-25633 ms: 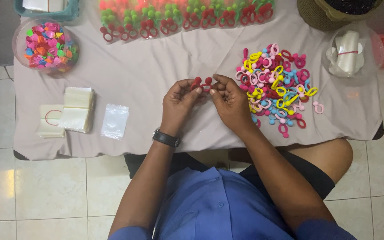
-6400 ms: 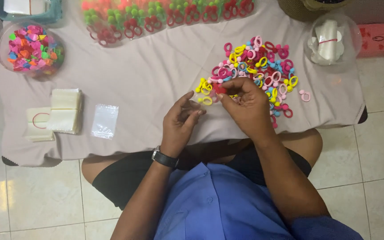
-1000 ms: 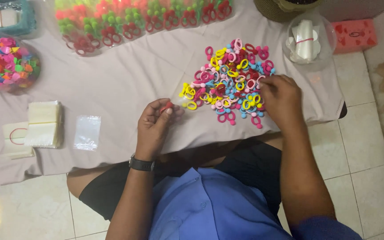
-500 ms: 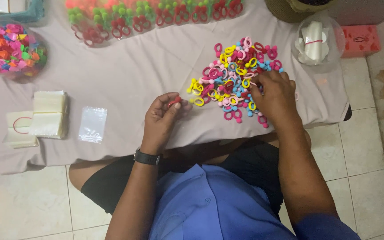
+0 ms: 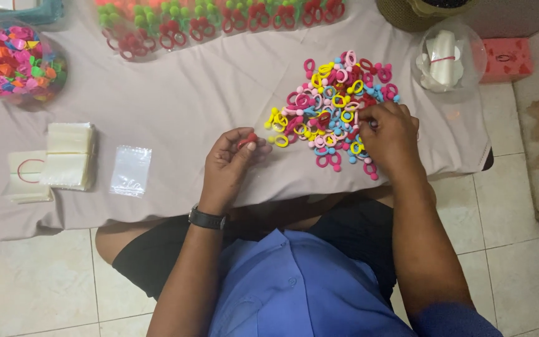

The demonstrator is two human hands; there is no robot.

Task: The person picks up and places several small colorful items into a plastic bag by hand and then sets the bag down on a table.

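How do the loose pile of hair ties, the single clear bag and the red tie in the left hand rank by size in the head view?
1. pile of hair ties
2. clear bag
3. red tie, pinched in the left hand

Home packing spot: cloth-covered table [image 5: 219, 93], tiled floor [image 5: 519, 262].

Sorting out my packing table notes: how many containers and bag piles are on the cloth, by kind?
Clear round tubs: 2, one with colourful pieces, one with rolled clear bags
Stacks of clear bags: 2, taller stack, banded stack
Loose single bag: 1
Pile of hair ties: 1
Total: 6
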